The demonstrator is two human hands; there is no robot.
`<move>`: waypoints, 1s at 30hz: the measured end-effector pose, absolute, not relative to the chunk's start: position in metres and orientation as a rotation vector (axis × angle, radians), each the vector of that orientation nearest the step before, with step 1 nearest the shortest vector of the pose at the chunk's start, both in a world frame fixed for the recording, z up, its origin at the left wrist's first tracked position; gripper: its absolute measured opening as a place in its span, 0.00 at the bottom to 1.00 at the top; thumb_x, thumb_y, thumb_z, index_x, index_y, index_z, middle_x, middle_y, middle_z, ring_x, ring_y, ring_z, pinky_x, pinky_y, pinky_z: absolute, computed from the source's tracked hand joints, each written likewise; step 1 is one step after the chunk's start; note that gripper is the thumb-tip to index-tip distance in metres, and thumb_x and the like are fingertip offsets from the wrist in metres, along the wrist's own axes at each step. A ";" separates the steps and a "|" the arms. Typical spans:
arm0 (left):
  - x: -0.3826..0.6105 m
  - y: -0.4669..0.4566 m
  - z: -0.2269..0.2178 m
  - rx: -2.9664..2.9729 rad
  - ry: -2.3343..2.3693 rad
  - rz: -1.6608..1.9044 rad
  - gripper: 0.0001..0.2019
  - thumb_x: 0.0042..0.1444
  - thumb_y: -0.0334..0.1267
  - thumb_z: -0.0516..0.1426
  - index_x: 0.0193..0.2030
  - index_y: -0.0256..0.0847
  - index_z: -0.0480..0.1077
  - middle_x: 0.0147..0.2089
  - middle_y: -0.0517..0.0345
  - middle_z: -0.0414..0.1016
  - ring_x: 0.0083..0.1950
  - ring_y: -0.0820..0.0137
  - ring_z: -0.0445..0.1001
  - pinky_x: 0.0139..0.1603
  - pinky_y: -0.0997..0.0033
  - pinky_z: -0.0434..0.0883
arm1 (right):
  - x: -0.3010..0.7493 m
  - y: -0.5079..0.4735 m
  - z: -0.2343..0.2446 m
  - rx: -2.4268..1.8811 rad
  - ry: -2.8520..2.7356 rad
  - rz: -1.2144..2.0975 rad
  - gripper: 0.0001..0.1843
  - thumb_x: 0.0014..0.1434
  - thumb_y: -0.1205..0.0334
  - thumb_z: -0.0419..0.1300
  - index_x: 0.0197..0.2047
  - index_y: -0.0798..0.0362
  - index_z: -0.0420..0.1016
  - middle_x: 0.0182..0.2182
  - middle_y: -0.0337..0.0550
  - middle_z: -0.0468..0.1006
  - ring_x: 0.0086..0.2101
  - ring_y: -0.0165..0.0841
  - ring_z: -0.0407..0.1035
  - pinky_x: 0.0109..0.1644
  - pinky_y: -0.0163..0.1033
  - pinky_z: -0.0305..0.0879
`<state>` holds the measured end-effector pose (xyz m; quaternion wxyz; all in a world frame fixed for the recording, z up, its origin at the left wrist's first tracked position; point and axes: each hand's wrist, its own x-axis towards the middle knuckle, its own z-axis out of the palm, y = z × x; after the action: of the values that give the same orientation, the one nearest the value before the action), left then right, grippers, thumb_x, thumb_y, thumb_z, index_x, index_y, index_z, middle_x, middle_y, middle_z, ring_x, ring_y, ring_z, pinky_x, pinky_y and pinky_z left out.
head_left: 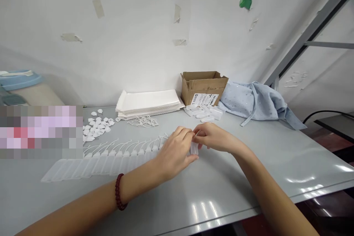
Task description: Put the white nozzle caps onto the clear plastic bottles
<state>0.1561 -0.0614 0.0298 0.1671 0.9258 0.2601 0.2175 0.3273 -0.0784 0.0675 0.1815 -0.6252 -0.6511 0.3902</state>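
My left hand [177, 153] is closed around a translucent plastic sleeve [194, 148], its thumb at the lower end. At the sleeve's top, my right hand [211, 137] pinches what looks like a thin white cord [197, 132]; the fingers of both hands meet there and partly hide it. Left of my left hand lies a row of similar translucent sleeves [102, 165], side by side, with white caps and thin cords pointing away from me. Beyond my hands is a small pile of loose clear sleeves [206, 112].
A pile of white caps [96, 128] lies at left, and loose white cords [143, 121] rest before a stack of white padded sheets [149, 102]. An open cardboard box [204, 88] and light blue cloth [254, 101] stand along the wall. The grey table [235, 188] ends nearby.
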 end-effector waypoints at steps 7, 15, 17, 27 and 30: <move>0.155 -0.068 0.020 2.652 0.865 0.459 0.16 0.51 0.40 0.63 0.43 0.34 0.67 0.46 0.47 0.71 0.51 0.56 0.66 0.49 0.56 0.70 | 0.335 -0.074 0.065 -1.868 -1.809 1.123 0.10 0.51 0.72 0.52 0.33 0.59 0.74 0.29 0.48 0.82 0.28 0.35 0.76 0.27 0.34 0.65; 0.152 -0.068 0.028 2.685 0.860 0.400 0.15 0.53 0.40 0.62 0.43 0.33 0.66 0.46 0.46 0.70 0.51 0.56 0.65 0.49 0.56 0.69 | 0.330 -0.070 0.063 -1.868 -1.802 1.105 0.09 0.50 0.72 0.52 0.28 0.58 0.73 0.25 0.46 0.81 0.25 0.33 0.74 0.25 0.33 0.63; 0.151 -0.067 0.027 2.683 0.843 0.423 0.15 0.53 0.41 0.61 0.43 0.34 0.66 0.45 0.47 0.70 0.50 0.57 0.65 0.49 0.57 0.68 | 0.328 -0.070 0.062 -1.840 -1.819 1.137 0.09 0.50 0.72 0.52 0.27 0.57 0.73 0.24 0.44 0.80 0.25 0.32 0.73 0.25 0.33 0.64; 0.151 -0.067 0.017 2.699 0.866 0.481 0.15 0.52 0.41 0.63 0.42 0.36 0.68 0.45 0.50 0.72 0.49 0.57 0.66 0.48 0.57 0.67 | 0.326 -0.064 0.047 -1.824 -1.785 1.180 0.08 0.48 0.73 0.54 0.24 0.55 0.72 0.19 0.38 0.76 0.21 0.30 0.70 0.24 0.32 0.63; 0.150 -0.068 0.016 2.744 0.856 0.479 0.15 0.53 0.41 0.62 0.42 0.35 0.68 0.44 0.49 0.72 0.50 0.57 0.65 0.48 0.56 0.67 | 0.327 -0.064 0.046 -1.833 -1.789 1.158 0.08 0.47 0.74 0.54 0.24 0.55 0.72 0.19 0.38 0.76 0.21 0.30 0.69 0.24 0.32 0.62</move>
<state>0.1502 -0.0682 0.0165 0.1135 0.9355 0.2918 0.1634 0.3269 -0.0640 0.0457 0.1646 -0.6433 -0.6277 0.4063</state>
